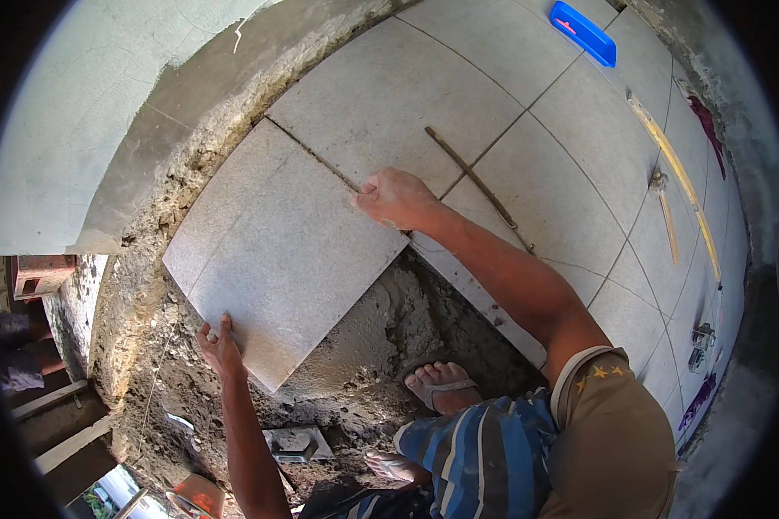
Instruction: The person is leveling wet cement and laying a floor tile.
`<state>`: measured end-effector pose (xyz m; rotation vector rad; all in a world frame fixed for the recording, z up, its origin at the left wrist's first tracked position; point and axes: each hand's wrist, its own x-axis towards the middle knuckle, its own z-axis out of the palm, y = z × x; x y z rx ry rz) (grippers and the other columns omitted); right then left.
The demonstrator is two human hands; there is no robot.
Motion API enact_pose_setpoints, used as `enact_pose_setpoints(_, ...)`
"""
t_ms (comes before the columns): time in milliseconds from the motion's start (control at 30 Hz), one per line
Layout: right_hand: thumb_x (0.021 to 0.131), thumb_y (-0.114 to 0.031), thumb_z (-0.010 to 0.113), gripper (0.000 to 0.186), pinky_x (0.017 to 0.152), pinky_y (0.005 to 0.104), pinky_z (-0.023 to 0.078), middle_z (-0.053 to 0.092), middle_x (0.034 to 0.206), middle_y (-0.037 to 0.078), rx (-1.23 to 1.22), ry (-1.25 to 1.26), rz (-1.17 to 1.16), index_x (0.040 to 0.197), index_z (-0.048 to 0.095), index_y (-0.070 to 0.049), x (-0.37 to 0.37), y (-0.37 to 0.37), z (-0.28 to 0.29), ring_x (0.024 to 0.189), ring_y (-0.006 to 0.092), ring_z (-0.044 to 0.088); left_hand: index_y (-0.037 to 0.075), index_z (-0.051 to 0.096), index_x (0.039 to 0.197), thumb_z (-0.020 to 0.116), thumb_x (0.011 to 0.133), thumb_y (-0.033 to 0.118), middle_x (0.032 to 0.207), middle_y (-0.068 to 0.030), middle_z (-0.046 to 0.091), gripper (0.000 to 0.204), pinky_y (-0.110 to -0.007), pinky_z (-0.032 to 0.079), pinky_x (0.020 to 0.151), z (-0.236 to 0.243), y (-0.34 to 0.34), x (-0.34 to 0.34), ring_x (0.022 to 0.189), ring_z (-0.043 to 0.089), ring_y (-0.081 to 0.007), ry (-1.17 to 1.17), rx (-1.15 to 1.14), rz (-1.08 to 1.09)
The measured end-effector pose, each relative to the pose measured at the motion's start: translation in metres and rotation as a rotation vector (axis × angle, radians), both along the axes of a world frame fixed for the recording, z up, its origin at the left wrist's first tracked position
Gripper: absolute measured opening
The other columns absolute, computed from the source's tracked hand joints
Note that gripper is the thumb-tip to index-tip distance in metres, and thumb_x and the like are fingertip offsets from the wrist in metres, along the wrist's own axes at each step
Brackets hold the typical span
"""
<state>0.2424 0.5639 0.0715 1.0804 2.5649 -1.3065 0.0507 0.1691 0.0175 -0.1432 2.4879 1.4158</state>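
Observation:
A large pale grey floor tile [286, 251] lies at the left, its far edge close against the laid tiles with a dark joint between. My left hand [222, 346] grips its near-left edge, thumb on top and fingers curled around the side. At the joint by the tile's far right part, my right hand [395, 199] is closed, fingertips down at the seam; whatever is between them is hidden. Wet grey mortar [355, 337] spreads below the tile's right edge. On the laid tiles [407, 86], a thin dark rod [472, 177] lies just beyond my right forearm.
A blue tray [583, 35] sits at the far right. Nearer are a yellow straight bar [666, 151] and a hammer [665, 212]. A trowel or float [299, 444] rests on the mortar by my sandalled feet [441, 385]. A rough wall base [225, 130] borders the left; an orange bucket [197, 497] stands lower left.

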Motion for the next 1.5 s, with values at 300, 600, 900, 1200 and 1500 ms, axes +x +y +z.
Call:
enact_pose_setpoints(300,0.088,-0.043,0.066,0.043,0.074,0.0434,0.054,0.069,0.073,0.019,-0.042,0.084,0.021,0.078,0.069,-0.001,0.006,0.001,-0.002,0.075,0.0351,0.069,0.001,0.047,0.131,0.079,0.088,0.031,0.093,-0.0113,0.065,0.061,-0.031,0.048,0.07,-0.011,-0.005,-0.003,0.079,0.06,-0.0168,0.084,0.027,-0.007)
enact_pose_setpoints(600,0.091,-0.042,0.064,0.046,0.071,0.0378,0.051,0.07,0.083,0.022,-0.121,0.106,0.121,0.103,0.068,0.003,0.015,-0.006,0.001,0.078,0.0257,0.07,-0.002,0.047,0.135,0.079,0.087,0.029,0.091,-0.0109,0.064,0.065,-0.031,0.045,0.062,0.012,0.01,0.007,0.073,0.057,-0.0169,0.08,-0.188,0.035)
enact_pose_setpoints(900,0.097,-0.029,0.064,0.03,0.059,0.0341,0.051,0.067,0.079,0.006,-0.297,0.549,-0.332,0.103,0.065,0.0,0.083,-0.1,-0.018,0.066,0.0205,0.065,-0.002,0.049,0.131,0.077,0.089,0.029,0.086,-0.0077,0.065,0.06,-0.029,0.043,0.059,0.01,0.007,0.004,0.071,0.056,-0.0127,0.032,-0.146,0.0)
enact_pose_setpoints(1200,0.101,-0.04,0.059,0.032,0.046,0.0251,0.042,0.058,0.074,0.001,-1.177,0.495,-0.961,0.105,0.058,-0.008,0.087,-0.113,-0.041,0.053,0.0106,0.055,-0.003,0.047,0.134,0.082,0.085,0.035,0.094,-0.0128,0.064,0.072,-0.031,0.047,0.069,0.003,0.003,0.002,0.082,0.058,-0.0176,0.082,-0.11,-0.008)
enact_pose_setpoints(1500,0.101,-0.039,0.059,0.028,0.048,0.027,0.043,0.054,0.068,-0.002,-1.156,0.458,-1.03,0.099,0.057,-0.011,0.083,-0.118,-0.051,0.053,0.0111,0.054,-0.005,0.048,0.136,0.081,0.084,0.04,0.112,-0.0179,0.063,0.076,-0.037,0.048,0.087,0.007,0.0,-0.002,0.1,0.059,-0.0239,0.011,-0.152,-0.039)
